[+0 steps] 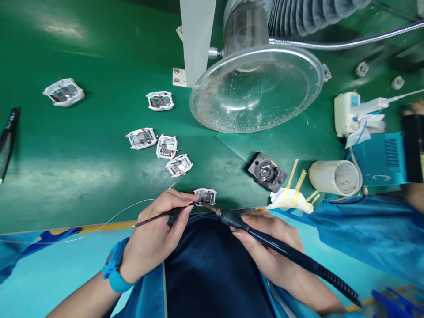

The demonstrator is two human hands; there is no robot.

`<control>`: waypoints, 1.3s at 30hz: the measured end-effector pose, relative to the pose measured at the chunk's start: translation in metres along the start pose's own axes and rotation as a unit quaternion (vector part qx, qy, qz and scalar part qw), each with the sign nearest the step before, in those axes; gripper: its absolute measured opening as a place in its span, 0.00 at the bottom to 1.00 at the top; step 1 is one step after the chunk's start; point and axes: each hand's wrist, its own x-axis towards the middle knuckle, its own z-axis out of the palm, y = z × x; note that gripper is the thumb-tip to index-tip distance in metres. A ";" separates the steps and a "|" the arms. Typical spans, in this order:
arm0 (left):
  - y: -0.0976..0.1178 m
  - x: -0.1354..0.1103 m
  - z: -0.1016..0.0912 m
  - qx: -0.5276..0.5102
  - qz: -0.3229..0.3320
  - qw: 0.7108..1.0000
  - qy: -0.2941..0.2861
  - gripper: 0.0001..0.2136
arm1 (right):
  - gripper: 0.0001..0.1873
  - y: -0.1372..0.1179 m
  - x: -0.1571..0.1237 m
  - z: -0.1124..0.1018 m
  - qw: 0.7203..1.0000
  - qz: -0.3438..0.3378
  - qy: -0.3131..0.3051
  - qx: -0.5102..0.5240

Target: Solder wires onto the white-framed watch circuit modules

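Near the table's front edge lies a white watch case with a circuit board (206, 196). My right hand (270, 240) is closed round the handle of a soldering iron (238, 220), whose tip touches or nearly touches the board. Pinched in my left hand (159, 225) is a pair of dark tweezers (154, 217), pointing at the left side of the same case. A thin solder wire (124, 209) runs by the left fingers; whether they grip it too is hard to tell. Three similar watch cases (166, 146) sit in a group beyond my left hand.
A clear fume hood (255, 101) on a grey post (198, 39) overhangs the table. To the right are a black fixture (266, 171), a white cup (334, 177) and a blue box (380, 159). Dark tweezers (9, 139) and another watch case (64, 92) lie left.
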 end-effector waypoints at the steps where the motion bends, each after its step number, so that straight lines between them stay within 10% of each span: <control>1: 0.000 0.000 0.000 0.002 -0.002 1.000 -0.001 0.04 | 0.16 0.001 -0.002 0.000 1.000 -0.002 0.006 0.006; 8: 0.000 0.000 0.000 0.012 0.007 1.000 -0.001 0.04 | 0.07 0.010 -0.020 0.008 0.983 -0.004 0.152 0.100; 19: -0.004 0.001 -0.003 -0.033 -0.013 0.999 0.000 0.03 | 0.03 0.025 -0.004 0.057 0.980 -0.177 0.073 0.060; 39: -0.007 -0.007 0.001 -0.096 -0.023 0.995 0.032 0.03 | 0.02 0.014 -0.008 0.073 0.979 -0.181 0.098 0.010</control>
